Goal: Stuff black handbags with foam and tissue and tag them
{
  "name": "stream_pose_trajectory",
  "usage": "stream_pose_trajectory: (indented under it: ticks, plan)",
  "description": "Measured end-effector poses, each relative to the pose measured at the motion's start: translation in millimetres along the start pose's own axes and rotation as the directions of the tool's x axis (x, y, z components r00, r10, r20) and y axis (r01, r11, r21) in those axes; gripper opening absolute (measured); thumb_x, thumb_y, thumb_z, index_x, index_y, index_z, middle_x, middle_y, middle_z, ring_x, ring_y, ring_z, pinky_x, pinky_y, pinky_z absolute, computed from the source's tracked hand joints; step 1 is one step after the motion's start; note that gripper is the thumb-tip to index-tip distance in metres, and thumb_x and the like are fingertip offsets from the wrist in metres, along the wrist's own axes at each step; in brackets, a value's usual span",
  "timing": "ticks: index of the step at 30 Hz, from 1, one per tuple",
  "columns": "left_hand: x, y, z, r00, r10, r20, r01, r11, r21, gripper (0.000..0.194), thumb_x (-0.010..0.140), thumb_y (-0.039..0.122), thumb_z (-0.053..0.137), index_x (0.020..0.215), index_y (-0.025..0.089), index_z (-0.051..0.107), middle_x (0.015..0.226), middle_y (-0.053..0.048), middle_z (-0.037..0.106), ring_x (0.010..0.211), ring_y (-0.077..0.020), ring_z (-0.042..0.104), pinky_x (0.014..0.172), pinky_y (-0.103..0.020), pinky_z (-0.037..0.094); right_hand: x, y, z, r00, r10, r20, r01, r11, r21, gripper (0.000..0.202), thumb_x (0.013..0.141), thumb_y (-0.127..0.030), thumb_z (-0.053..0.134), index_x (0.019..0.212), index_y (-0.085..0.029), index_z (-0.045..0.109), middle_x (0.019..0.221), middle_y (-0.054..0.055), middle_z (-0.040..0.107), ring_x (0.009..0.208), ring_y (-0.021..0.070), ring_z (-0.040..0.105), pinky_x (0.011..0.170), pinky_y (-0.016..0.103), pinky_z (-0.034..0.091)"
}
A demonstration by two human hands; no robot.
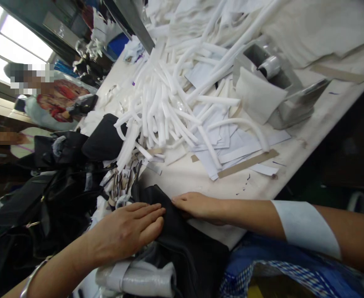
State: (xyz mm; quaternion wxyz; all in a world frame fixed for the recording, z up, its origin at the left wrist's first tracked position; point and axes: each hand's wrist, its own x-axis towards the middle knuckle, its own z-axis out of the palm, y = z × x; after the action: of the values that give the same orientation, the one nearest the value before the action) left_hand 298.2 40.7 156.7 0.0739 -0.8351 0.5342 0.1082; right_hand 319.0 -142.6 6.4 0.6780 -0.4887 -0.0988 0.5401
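Note:
A black, leather-like bag (194, 256) lies at the near edge of the table, slumped towards me. My left hand (126, 231) rests on its left side, palm down with the fingers stretched out together. On the opposite side, my right hand (197, 205) presses against the upper part of the bag, fingers reaching left and partly out of sight underneath. A pale band (306, 225) wraps my right forearm. Just below my left hand is a roll of clear plastic wrap (138, 279).
White foam tubes (163, 107) are heaped on the table (231, 186) over paper sheets (213, 153). A grey bin (293, 107) stands at the right. Black bags (54, 203) pile up at the left, near two people. A blue checked sack (240, 273) is below my right arm.

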Motion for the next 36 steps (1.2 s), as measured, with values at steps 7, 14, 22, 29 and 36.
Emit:
stream_pose_trajectory:
  ticks: [7,14,22,29,36]
  plan:
    - [-6.8,13.8,-2.5,0.998,-0.054,-0.022,0.054,0.998,-0.028,0.022,0.096,0.007,0.041,0.101,0.014,0.061,0.116,-0.009,0.073,0.113,-0.0203,0.066,0.102,-0.035,0.048,0.0,4.2,29.2,0.996,0.064,-0.057,-0.06,0.996,0.07,0.049,0.087,-0.062,0.057,0.089,-0.015,0.071,0.081,0.007,0.072,0.078,0.0199,0.067,0.07,0.029,0.054]
    - [-7.7,18.5,10.7,0.972,-0.108,0.209,0.151,0.967,-0.204,0.015,0.097,0.013,0.047,0.103,0.016,0.06,0.12,-0.01,0.07,0.11,-0.0207,0.067,0.093,-0.033,0.053,16.3,1.1,25.3,0.968,-0.22,-0.12,0.143,0.878,-0.457,0.026,0.092,-0.026,0.052,0.076,-0.013,0.068,0.068,0.001,0.065,0.064,0.0145,0.059,0.056,0.022,0.041]
    - [7.2,-20.8,38.7,0.96,-0.084,0.266,0.154,0.954,-0.258,0.016,0.096,0.016,0.053,0.111,0.019,0.057,0.114,-0.005,0.07,0.114,-0.0225,0.062,0.104,-0.04,0.043,28.2,2.5,1.4,0.923,-0.356,-0.146,0.156,0.692,-0.705,0.019,0.093,-0.022,0.054,0.093,-0.012,0.07,0.092,0.011,0.073,0.086,0.0231,0.064,0.074,0.029,0.041]
    - [7.4,-37.4,43.2,0.954,-0.067,0.292,0.12,0.978,-0.168,0.008,0.092,0.015,0.058,0.099,0.018,0.059,0.086,-0.003,0.069,0.079,-0.0205,0.066,0.075,-0.032,0.048,31.8,8.7,2.3,0.928,-0.356,-0.11,0.164,0.655,-0.738,0.022,0.097,-0.026,0.05,0.099,-0.014,0.067,0.094,0.012,0.074,0.085,0.0237,0.066,0.072,0.029,0.043]
    - [17.2,-47.6,70.1,0.944,-0.1,0.314,0.198,0.933,-0.299,0.002,0.092,0.02,0.059,0.093,0.021,0.059,0.088,-0.001,0.068,0.081,-0.0196,0.064,0.073,-0.031,0.043,23.6,3.4,-15.3,0.961,-0.269,-0.072,0.158,0.74,-0.654,0.044,0.085,-0.024,0.066,0.127,-0.013,0.058,0.115,0.013,0.07,0.103,0.026,0.065,0.085,0.031,0.047]
